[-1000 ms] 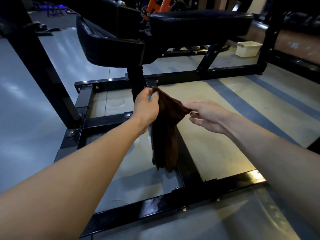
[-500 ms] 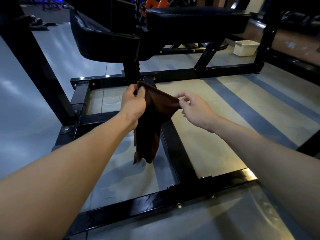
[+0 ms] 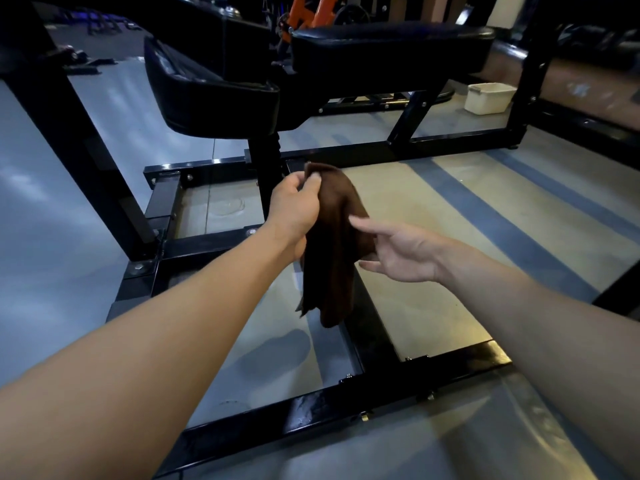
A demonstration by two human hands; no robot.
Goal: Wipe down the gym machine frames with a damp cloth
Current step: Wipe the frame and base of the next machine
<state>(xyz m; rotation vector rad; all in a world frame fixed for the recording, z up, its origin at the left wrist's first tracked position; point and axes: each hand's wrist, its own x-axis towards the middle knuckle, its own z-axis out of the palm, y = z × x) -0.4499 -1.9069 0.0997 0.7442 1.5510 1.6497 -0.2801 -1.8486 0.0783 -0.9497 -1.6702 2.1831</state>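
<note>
The left hand (image 3: 294, 209) is pinching a limp brown cloth (image 3: 334, 244) above the glossy black metal frame (image 3: 367, 327), while the right hand (image 3: 403, 252), fingers spread, is touching its folds.

Dark brown cloth (image 3: 334, 244) hangs limp, folded lengthwise, pinched at top corner in my left hand (image 3: 294, 211). Black machine frame (image 3: 367, 330) low on floor beneath it.

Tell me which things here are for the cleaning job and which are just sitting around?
For the job:
- brown cloth, gripped at the top by the left hand
- right hand, fingers spread beside it
- black machine frame

Just sitting around:
- white tub
- orange machine
</note>
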